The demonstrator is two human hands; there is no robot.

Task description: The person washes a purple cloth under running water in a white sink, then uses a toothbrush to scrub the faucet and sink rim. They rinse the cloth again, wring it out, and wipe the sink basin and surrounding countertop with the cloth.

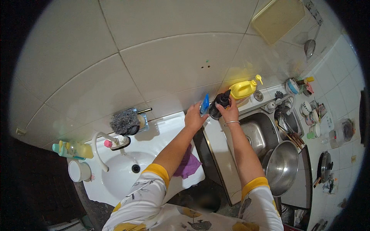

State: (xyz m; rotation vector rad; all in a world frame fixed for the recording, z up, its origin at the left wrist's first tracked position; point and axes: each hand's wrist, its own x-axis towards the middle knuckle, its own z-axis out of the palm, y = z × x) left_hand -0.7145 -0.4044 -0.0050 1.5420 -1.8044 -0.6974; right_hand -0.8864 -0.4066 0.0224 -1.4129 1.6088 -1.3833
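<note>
By the tiled wall, between the white washbasin and the kitchen sink, my left hand (195, 116) is closed around a blue plastic packet or tube (205, 104); its lower part is hidden by the fingers. Just to its right, my right hand (229, 111) grips a dark pump bottle (220, 104) near its top. Against the wall beyond stands a yellow jug-shaped pump bottle (242, 90). A purple cloth (188, 163) lies on the washbasin's right edge, partly behind my left forearm.
The white washbasin (121, 164) has a curved faucet (96, 150), bottles (76, 150) and a white tub (79, 171). Steel scourers (125, 121) sit at its back. A steel sink (258, 134) and large metal bowl (281, 169) are at right, with cups and utensils beyond. A dark gap separates basin and counter.
</note>
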